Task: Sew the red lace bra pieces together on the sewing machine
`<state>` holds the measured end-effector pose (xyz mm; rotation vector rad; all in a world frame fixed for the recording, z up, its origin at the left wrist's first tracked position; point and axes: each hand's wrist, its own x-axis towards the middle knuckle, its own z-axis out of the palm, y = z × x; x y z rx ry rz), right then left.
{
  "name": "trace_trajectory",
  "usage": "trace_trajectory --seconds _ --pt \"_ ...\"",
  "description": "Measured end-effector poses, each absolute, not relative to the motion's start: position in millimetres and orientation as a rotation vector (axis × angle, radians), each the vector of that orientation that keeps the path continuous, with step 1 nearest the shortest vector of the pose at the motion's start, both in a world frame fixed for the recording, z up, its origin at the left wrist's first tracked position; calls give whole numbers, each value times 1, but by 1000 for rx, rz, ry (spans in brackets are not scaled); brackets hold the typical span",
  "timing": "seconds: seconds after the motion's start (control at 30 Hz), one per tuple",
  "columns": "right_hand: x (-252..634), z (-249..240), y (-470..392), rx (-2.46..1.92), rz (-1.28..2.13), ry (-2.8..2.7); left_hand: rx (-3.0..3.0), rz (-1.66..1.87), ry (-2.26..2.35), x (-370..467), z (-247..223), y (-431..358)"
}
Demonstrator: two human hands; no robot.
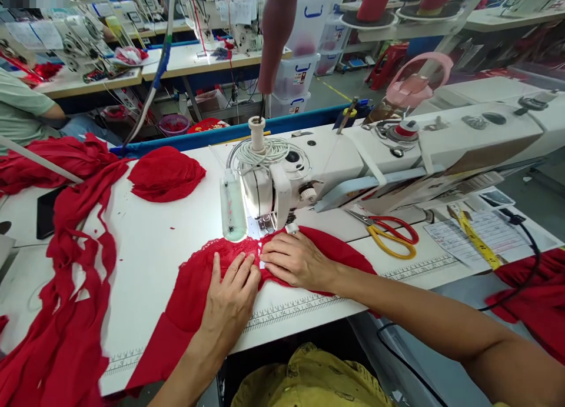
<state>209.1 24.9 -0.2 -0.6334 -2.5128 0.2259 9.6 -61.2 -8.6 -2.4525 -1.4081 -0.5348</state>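
The left hand (232,292) lies palm down, fingers stretched out and slightly parted, pressing on the red lace-trimmed fabric piece (185,319) without gripping it. The right hand (302,259) rests on the same piece with its fingers close together and bent (whether it pinches any cloth, I cannot tell). This fabric lies directly in front of the long white metal sewing machine (329,169), its lace edge near the needle end, and spreads to both sides of the 2 hands.

Beneath is the white flat surface (148,260), with a printed black ruler scale (291,310) along its edge nearest the person, in front of the machine. Just beside the machine's needle end, on its left, stands a pale green translucent plate (233,210). Farther left of the machine sit a rounded red cloth bundle (168,174) and a tangle of long red fabric strips (83,248).

Right of the machine's needle end lie scissors with 1 red and 1 yellow handle loop (392,236); beyond them, a printed white paper sheet (463,236) bears a yellow measuring tape (479,242). Atop the machine is a coil of pale thin cord (265,154). Behind the machine stand clear plastic storage boxes (293,77) (stacked).
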Motion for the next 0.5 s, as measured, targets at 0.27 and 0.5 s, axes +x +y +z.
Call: trace_trajectory --seconds 0.27,0.5 --pt "214 7 28 -563 419 -2467 -2583 -637 -1505 11 10 -52" --pt "214 3 27 -635 431 -2363 -2619 -885 -1642 18 -4 -36"
